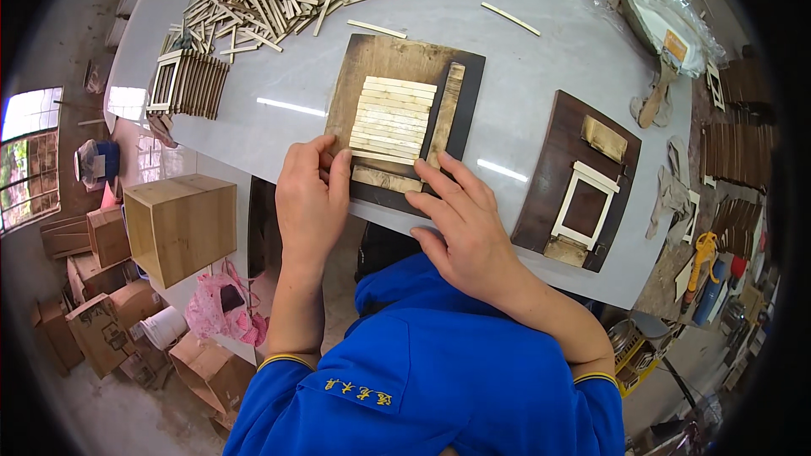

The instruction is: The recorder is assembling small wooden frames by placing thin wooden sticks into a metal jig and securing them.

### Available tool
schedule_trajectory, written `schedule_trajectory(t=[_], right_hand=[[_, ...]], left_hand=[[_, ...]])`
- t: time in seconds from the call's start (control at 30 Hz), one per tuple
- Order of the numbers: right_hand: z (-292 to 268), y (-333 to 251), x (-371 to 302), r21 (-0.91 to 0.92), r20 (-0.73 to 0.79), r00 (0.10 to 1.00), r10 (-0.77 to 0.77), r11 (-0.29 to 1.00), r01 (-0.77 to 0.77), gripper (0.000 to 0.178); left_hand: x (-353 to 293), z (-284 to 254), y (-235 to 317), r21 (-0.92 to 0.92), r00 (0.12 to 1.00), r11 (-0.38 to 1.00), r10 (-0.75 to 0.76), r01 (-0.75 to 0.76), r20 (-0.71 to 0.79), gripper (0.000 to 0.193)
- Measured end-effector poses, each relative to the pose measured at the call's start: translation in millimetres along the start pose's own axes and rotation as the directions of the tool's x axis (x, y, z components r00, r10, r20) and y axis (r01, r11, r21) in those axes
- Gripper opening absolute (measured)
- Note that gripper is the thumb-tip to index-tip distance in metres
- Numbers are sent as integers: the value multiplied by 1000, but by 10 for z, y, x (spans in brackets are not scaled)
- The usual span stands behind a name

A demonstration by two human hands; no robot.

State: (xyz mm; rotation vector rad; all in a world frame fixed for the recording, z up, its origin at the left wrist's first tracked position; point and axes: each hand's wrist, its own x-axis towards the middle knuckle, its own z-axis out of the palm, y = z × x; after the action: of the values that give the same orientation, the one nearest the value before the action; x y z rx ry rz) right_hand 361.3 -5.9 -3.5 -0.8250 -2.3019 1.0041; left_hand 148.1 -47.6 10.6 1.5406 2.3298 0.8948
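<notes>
A wooden board with guide rails (353,72) lies near the table's front edge. On it a row of pale wooden strips (394,110) sits side by side, beside a raised rail (445,110). The nearest wooden strip (382,157) lies slightly askew. My left hand (312,190) is curled at its left end, with thumb and index finger on the end. At its right end my right hand (466,224) rests with fingers stretched out, fingertips touching the strips' edge and the rails. The thumb of the right hand stands apart from the other fingers.
Loose strips (262,0) are heaped at the far side. A stack of small frames (187,84) stands at the left. To the right lies a dark board (541,169) bearing a pale frame (585,203). A brush (657,97) lies beyond it; a wooden box (182,224) stands left of the table.
</notes>
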Motion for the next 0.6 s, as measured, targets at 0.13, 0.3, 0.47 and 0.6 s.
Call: schedule_trajectory(t=[0.13, 0.3, 0.47, 0.6], right_hand=[[6, -4, -13, 9, -4, 1000, 0, 1000, 0, 45], [8, -3, -57, 107, -38, 999, -4, 994, 8, 44], [-68, 50, -102, 252, -195, 980, -35, 964, 84, 40], [-232, 111, -253, 257, -350, 935, -52, 955, 150, 37]], left_hand=[[-34, -2, 5, 68, 998, 996, 61, -59, -27, 16], [-74, -65, 37, -82, 993, 990, -107, 112, 57, 13], [-60, -180, 30, -609, 859, 607, -361, 512, 363, 7], [-107, -150, 134, -699, 735, 248, -94, 671, 672, 5]])
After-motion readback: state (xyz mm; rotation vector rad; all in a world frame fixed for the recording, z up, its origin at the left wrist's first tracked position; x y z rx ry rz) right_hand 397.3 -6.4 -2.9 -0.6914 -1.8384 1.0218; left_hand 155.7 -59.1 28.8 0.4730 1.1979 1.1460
